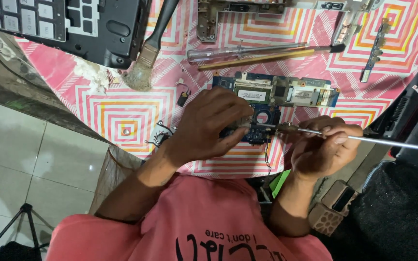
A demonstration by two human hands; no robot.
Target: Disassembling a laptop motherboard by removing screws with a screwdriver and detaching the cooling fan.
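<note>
Patterned pink tablecloth (117,104) — circuit board (286,92), brush (143,63), screwdriver (245,50).

- Blue circuit board (286,94): flat on the tabletop near its front edge, long side running left to right, silver chips and connectors on top; a lower tab juts toward the front edge.
- Metal tool (364,140): thin shiny shaft, lying almost level, tip touching the board's lower tab.

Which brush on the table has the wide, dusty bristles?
The black-handled paintbrush at upper left, beside the laptop keyboard. The other brush is thin, lying under the screwdriver.
</note>
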